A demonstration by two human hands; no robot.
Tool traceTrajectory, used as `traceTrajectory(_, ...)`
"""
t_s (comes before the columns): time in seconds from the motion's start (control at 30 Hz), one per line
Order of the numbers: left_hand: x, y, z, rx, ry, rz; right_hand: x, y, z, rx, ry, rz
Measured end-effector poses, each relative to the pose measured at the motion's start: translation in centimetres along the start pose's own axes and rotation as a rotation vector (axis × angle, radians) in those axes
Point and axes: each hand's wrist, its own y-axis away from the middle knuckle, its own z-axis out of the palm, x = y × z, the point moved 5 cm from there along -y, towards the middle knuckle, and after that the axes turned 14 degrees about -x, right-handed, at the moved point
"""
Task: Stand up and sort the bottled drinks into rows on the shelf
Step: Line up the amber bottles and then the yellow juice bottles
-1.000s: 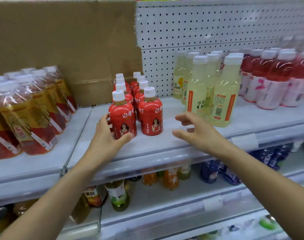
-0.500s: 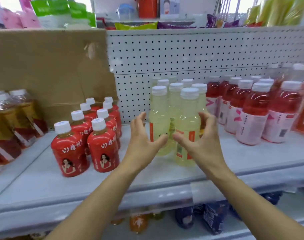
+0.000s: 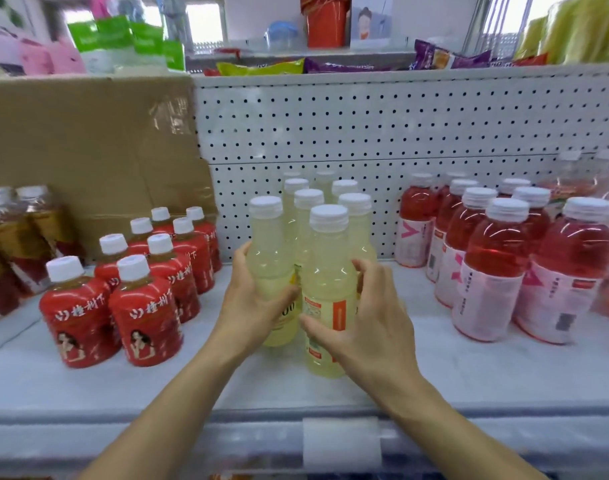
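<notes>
At the middle of the white shelf (image 3: 469, 372), the left hand (image 3: 253, 303) wraps one pale yellow bottle (image 3: 268, 258) and the right hand (image 3: 369, 323) clasps the front pale yellow bottle (image 3: 325, 271), both upright and touching. Red bottles (image 3: 143, 306) stand at nine o'clock, pink-labelled bottles (image 3: 490, 271) at three o'clock. The labels are too blurred to read.

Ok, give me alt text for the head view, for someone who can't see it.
Two hands grip the two front pale yellow bottles on a white shelf: left hand on the left bottle, right hand on the right bottle. Small red bottles stand to the left, pink-labelled red bottles to the right.
</notes>
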Motion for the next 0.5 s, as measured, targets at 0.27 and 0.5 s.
traceTrajectory(0.27, -0.7, 0.4, -2.8, 0.073, -0.201, -0.032, 3.2, -0.2, -2.8, 0.097, 0.054, 0.097)
traceTrajectory(0.5, 2.0, 1.1, -5.4, 0.296, -0.572, 0.181, 7.0, -1.0, -7.3, 0.192, 0.119, 0.230)
